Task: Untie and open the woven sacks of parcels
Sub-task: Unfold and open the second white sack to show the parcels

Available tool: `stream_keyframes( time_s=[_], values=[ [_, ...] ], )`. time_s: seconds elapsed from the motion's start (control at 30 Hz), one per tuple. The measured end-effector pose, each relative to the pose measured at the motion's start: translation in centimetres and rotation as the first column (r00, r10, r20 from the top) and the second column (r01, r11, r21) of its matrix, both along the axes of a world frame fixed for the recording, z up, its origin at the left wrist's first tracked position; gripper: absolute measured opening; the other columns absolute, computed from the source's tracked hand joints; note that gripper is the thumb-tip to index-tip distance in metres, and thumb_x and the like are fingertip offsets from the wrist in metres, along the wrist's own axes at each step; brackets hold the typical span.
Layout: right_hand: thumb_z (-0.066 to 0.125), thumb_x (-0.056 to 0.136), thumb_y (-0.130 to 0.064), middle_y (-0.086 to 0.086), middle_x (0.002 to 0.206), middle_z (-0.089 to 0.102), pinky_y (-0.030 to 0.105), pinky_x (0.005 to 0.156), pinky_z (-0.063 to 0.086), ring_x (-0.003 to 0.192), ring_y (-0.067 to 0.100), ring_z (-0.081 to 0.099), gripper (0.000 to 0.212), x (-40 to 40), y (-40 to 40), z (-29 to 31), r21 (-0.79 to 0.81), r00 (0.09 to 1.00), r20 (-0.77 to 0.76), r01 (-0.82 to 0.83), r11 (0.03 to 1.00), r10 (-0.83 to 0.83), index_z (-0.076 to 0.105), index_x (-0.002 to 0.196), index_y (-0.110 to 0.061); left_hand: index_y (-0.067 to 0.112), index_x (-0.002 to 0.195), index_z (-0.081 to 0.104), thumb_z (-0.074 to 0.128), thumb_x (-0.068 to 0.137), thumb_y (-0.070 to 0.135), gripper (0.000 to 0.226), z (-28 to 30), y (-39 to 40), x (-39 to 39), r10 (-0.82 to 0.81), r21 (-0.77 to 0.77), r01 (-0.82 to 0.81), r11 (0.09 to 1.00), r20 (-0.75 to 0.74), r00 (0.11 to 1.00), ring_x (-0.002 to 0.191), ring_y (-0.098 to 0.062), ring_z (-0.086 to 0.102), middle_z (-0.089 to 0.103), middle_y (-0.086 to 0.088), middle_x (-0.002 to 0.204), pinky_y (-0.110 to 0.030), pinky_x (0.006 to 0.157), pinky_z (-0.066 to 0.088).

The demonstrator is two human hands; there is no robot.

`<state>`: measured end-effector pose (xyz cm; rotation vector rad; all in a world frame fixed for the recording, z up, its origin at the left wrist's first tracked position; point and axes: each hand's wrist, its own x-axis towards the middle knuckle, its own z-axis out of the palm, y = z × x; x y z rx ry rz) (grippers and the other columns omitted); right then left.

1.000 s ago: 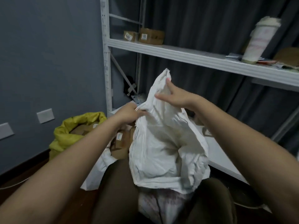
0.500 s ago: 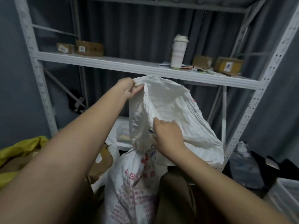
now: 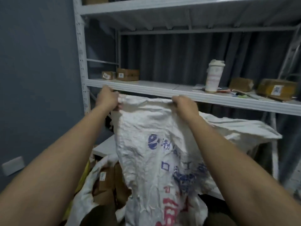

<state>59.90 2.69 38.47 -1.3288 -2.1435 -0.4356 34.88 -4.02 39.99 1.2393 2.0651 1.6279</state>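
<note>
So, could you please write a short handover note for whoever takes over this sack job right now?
Left hand and right hand each grip the top edge of the printed white woven sack, held up and stretched in front of the shelf.
Done: no tie shows along the edge between the hands.
Another sack at lower left lies open, with cardboard parcels showing.
Left: spread the held sack's mouth; its contents are not visible.

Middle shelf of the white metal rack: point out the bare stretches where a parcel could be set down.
The middle shelf is bare between the two small cardboard boxes at its left end and the white lidded tumbler. Right of the tumbler it is crowded: papers and pens, then two brown taped parcels.
</note>
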Motion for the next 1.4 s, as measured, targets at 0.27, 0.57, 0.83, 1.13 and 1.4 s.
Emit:
stream_keyframes(
  time_s=[0.27, 0.57, 0.83, 1.13, 1.4],
  values=[
    [0.053, 0.095, -0.027, 0.013, 0.097, 0.061, 0.04, 0.065, 0.042, 0.093, 0.035, 0.058, 0.021, -1.7, 0.5, 3.4, 0.193, 0.944, 0.074, -0.33, 0.924, 0.322, 0.063, 0.102, -0.01, 0.023, 0.127, 0.049, 0.022, 0.084, 0.074, 0.072, 0.3, 0.4, 5.8, -0.155, -0.121, 0.115, 0.986, -0.921, 0.358, 0.121, -0.03, 0.043, 0.05, -0.009, 0.13, -0.043, 0.1, 0.03],
    [0.05, 0.094, -0.026, 0.002, 0.085, 0.061, 0.038, 0.06, 0.04, 0.084, 0.034, 0.058, 0.012, 4.5, 0.7, 7.3, 0.139, 0.987, 0.004, -0.162, 0.977, 0.163, 0.047, 0.086, -0.018, 0.018, 0.099, 0.059, 0.046, 0.095, 0.031, 0.019, 7.2, 3.2, 4.2, -0.013, 0.019, 0.058, 0.998, -0.862, 0.507, 0.099, -0.035, 0.06, 0.066, -0.01, 0.105, -0.039, 0.073, 0.044],
    [0.037, 0.095, -0.033, 0.007, 0.099, 0.057, 0.034, 0.06, 0.038, 0.084, 0.032, 0.058, 0.033, 3.7, 0.3, 6.9, 0.323, 0.944, 0.233, -0.302, 0.897, 0.234, 0.051, 0.121, -0.017, 0.022, 0.101, 0.059, 0.053, 0.092, 0.041, 0.022, 6.7, 3.6, 7.3, -0.317, -0.171, 0.384, 0.908, -0.878, 0.359, 0.092, -0.022, 0.061, 0.066, -0.001, 0.098, -0.034, 0.071, 0.047],
    [0.056, 0.084, -0.003, 0.008, 0.072, 0.052, 0.03, 0.033, 0.033, 0.058, 0.023, 0.048, 0.014, 5.2, 0.9, 5.7, 0.626, 0.856, 0.483, -0.484, 0.611, 0.183, 0.066, 0.094, -0.004, 0.018, 0.087, 0.054, 0.043, 0.094, 0.05, 0.034, 5.9, 2.8, 7.3, -0.274, -0.126, 0.452, 0.883, -0.92, 0.279, 0.077, -0.018, 0.055, 0.06, 0.002, 0.081, -0.038, 0.067, 0.045],
    [0.046, 0.093, -0.029, 0.003, 0.082, 0.06, 0.036, 0.054, 0.044, 0.065, 0.026, 0.055, 0.026, 4.6, -0.2, 6.7, 0.181, 0.919, 0.2, -0.375, 0.909, 0.339, 0.052, 0.115, -0.016, 0.022, 0.105, 0.056, 0.046, 0.097, 0.031, 0.016, 7.0, 2.7, 7.9, -0.213, -0.166, 0.335, 0.927, -0.971, 0.109, 0.084, -0.027, 0.06, 0.063, -0.004, 0.09, -0.037, 0.067, 0.044]
  ],
)
